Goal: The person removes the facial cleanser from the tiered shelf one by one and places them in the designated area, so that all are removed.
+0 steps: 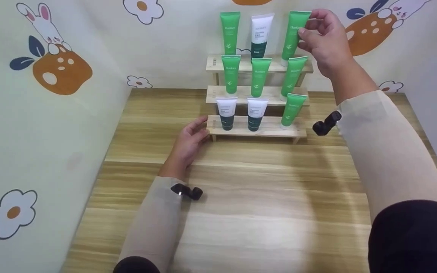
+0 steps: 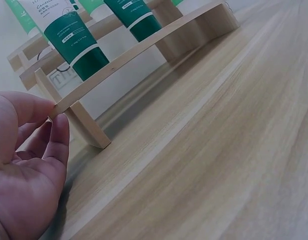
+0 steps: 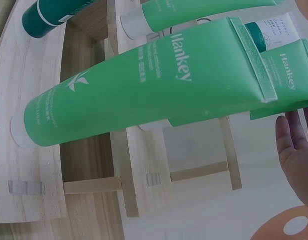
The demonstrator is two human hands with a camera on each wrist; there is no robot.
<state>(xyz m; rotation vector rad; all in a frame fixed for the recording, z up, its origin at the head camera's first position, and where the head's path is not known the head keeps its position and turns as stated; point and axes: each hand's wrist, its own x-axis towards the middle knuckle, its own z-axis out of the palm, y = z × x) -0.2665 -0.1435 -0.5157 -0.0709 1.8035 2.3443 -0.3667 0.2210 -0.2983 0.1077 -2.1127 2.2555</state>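
In the right wrist view only the palm edge of the right hand [image 3: 296, 150] shows, its fingers cut off. The head view shows that hand [image 1: 323, 38] pinching the flat crimped top of a glossy green tube [image 1: 293, 36], standing cap-down at the right end of the top step of a pale wooden rack [image 1: 258, 131]. The left hand [image 1: 190, 140], fingers relaxed, touches the rack's bottom left corner. Small print on the tubes is unreadable.
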